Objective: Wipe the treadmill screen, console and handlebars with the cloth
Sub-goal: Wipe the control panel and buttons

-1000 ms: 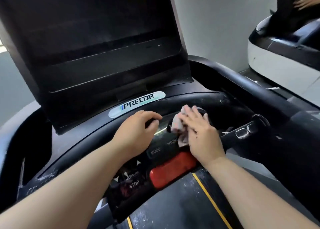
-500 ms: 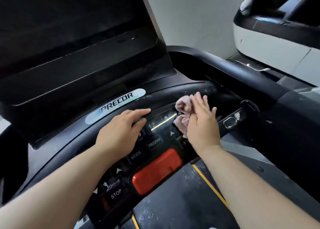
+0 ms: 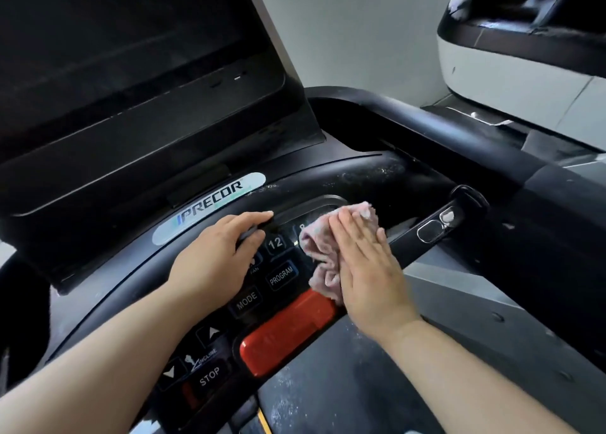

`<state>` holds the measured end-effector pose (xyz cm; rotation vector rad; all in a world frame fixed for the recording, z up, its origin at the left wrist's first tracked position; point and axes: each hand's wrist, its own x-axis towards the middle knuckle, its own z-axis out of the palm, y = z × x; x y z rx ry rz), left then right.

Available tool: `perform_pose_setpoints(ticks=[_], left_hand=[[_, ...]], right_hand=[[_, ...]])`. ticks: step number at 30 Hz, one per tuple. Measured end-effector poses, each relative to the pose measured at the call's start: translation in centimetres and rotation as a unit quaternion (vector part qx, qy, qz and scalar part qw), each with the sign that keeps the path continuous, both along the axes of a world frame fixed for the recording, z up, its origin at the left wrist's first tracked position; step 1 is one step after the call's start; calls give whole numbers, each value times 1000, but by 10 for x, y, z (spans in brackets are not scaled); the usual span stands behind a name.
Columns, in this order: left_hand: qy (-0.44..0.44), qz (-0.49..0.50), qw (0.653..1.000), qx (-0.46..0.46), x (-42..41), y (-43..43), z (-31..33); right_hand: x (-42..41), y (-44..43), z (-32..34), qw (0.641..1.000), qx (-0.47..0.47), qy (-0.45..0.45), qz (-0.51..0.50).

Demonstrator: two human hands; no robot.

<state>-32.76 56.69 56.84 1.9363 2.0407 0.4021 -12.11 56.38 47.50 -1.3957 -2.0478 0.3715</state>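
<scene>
On the button panel of the console (image 3: 285, 269) we have our right hand (image 3: 367, 266) laid flat, fingers straight and close together, pressing the pink cloth (image 3: 323, 253) against the keys just right of the "12" and PROGRAM buttons and above the red stop bar (image 3: 288, 332). Our left hand (image 3: 223, 253) rests palm down beside it, fingers loosely curled over the panel's upper lip, holding nothing; it seems to brace us. We judge that we are in the middle of the console step: the cloth covers only the right part of the panel, and the MODE, incline and STOP keys to the left look not yet reached, though we cannot tell that from the surface alone. Dusty specks show on the curved rim (image 3: 370, 171) above the cloth, so that stretch looks unwiped. Whether the screen (image 3: 131, 46) is already clean we cannot tell; it is dark and shows no clear marks. Just right of the cloth, the handlebar (image 3: 433, 230) with its metal sensors is untouched by it for now, as is the long side rail (image 3: 459, 132), so those seem left to do.
</scene>
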Motion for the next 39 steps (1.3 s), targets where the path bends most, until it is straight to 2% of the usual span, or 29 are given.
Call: perform_pose_setpoints(ticks=[3,6,10,17,22,24,26,29,32,34,36,38,39], left_hand=[[-6,0,1000,10,-1,-1,-1],[-1,-7,1000,21,-1,-2,-4],[13,-3,999,34,1,-4,-5],[28,-13,999,32,0,-4,-5],[38,-23,998,43,0,-4,-6],[31,-27,998,40,-1,-3,-6],[30,-29,999,35,-1,-4,-6],[49,-32,998,28,-1,-8,-5],[83,-79,993,28,-6,-19,-1],[43,-93,994,22,-16,-30,2],[11,-78,996,32,-32,-42,1],[18,-51,997,53,-45,-53,-5],[15,-32,997,62,-49,-58,-7]], right_hand=[[-7,18,6,996,-30,54,-68],[-21,-20,-14,986,3,92,-142],[-38,-52,-27,973,4,157,-169],[-33,-13,-1,920,-119,218,-301],[-45,-52,15,915,-166,252,-269],[-55,-66,22,888,-228,291,-274],[-60,-57,27,844,-277,338,-311],[-48,-29,26,766,-245,444,-395],[-32,-14,17,742,-316,386,-448],[-35,-20,23,748,-314,406,-421],[-49,-36,27,778,-341,409,-333],[-61,-55,37,826,-366,337,-264],[-66,-60,41,840,-362,313,-256]])
